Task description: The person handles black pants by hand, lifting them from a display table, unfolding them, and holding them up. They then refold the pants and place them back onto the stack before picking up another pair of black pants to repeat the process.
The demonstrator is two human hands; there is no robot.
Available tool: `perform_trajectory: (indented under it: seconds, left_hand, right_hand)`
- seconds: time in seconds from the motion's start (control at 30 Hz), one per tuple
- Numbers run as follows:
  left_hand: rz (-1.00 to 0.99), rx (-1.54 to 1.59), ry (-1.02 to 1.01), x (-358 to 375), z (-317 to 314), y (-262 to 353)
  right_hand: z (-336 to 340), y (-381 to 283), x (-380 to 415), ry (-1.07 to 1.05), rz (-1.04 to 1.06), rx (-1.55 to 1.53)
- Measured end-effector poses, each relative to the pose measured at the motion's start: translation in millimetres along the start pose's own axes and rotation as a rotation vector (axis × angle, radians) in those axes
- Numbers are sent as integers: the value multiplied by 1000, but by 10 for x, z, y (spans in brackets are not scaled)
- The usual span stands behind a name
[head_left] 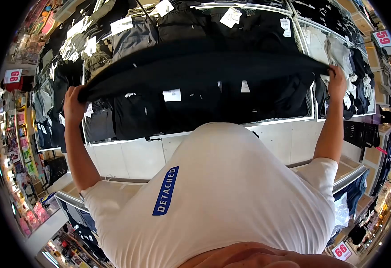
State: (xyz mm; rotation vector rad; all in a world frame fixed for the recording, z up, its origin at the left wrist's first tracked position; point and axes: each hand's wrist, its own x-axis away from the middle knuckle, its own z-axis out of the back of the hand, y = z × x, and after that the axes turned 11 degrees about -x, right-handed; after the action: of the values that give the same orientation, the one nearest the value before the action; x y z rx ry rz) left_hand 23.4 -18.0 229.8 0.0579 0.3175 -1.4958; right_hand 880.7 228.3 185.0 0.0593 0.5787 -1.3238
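A long black cloth garment (200, 67) is stretched out in the air between my two hands, bowed upward along its top edge. My left hand (73, 105) is closed around its left end, at the left edge of the display. Its right end is pinched in the fingers of my right hand (337, 82), which is held a little higher in the view. What kind of garment it is, I cannot tell. Beneath it, folded black clothes (137, 111) with white tags lie in a white-edged display bin (244, 123), partly hidden by the cloth.
Grey folded clothes (135, 39) and more dark stacks with paper tags fill the compartments behind. Light garments (338, 49) lie in the right compartment. A black basket (360, 133) stands at the right. Red-numbered price signs (384, 39) hang about. Another clothes counter (77, 212) is low at the left.
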Motion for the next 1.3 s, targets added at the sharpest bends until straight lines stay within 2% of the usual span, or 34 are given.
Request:
perform_trajectory:
  seconds: [0.03,0.1,0.2,0.27,0.33,0.37,0.4,0.5,0.57,0.6,0.67,0.73,0.77,0.8,0.87,0.9,0.93,1.0,1.03,1.07,1.1,1.13,1.2,1.27,1.3]
  left_hand:
    - [-4,-3,0,68,43,45]
    - [82,-146,164,283,51,188]
    - [70,-236,359,870,-506,442]
    - [159,-155,234,1298,-974,781]
    - [164,-118,6,1668,-1414,1103]
    - [125,-90,-44,1835,-1637,1169]
    - [168,-35,-94,1926,-1739,1268]
    - [177,-6,-158,1822,-1518,1460]
    - [157,-9,-166,1833,-1458,1418]
    - [158,-12,-167,1871,-1456,1391]
    - [203,-30,-197,1956,-1466,1355]
    - [219,-24,-194,1960,-1469,1391]
    - [264,-2,-225,1957,-1469,1410]
    - [312,17,-256,1948,-1467,1418]
    - [333,63,-266,1941,-1545,1407]
    - [364,136,-222,1951,-1614,1380]
    - [406,200,-176,1987,-1661,1345]
    - [581,270,-119,1862,-1590,1447]
    - [686,250,-190,1825,-1634,1400]
    - [729,186,-49,1859,-1764,1381]
    - [764,81,-76,1831,-1784,1359]
    - [845,189,-108,1756,-1738,1387]
    - [890,294,-203,1736,-1795,1265]
    - [877,357,-207,1784,-1814,1195]
    - [857,318,-201,1783,-1759,1235]
  right_hand:
    - [20,17,-35,82,31,14]
    - [49,-13,-18,218,94,10]
    - [-250,125,349,250,60,-21]
    - [-738,439,731,216,-11,-152]
    - [-1427,974,1237,212,-161,-204]
    - [-1682,1083,1458,157,-461,-285]
    - [-1835,1065,1609,108,-760,-372]
    - [-1859,806,1774,103,-878,-358]
    - [-1891,764,1728,161,-1000,-539]
    - [-1904,773,1695,158,-1000,-541]
    - [-1886,814,1684,253,-1032,-747]
    - [-1704,678,1603,138,-1116,-651]
    - [-1707,695,1615,118,-1064,-502]
    - [-1770,805,1648,122,-1072,-502]
    - [-2026,1151,1797,83,-1031,-641]
    - [-1616,675,1592,89,-1246,-992]
    - [-1743,863,1647,60,-1254,-1088]
    - [-1632,684,1512,148,-1425,-1191]
    - [-1626,654,1480,140,-1392,-1173]
    - [-1641,682,1480,139,-1361,-1155]
    - [-1741,786,1526,178,-1344,-1210]
    - [-1860,974,1583,205,-1297,-1318]
    - [-1887,1193,1615,326,-1202,-1369]
    - [-1764,1095,1513,473,-1112,-1324]
    - [-1800,1167,1566,474,-1073,-1396]
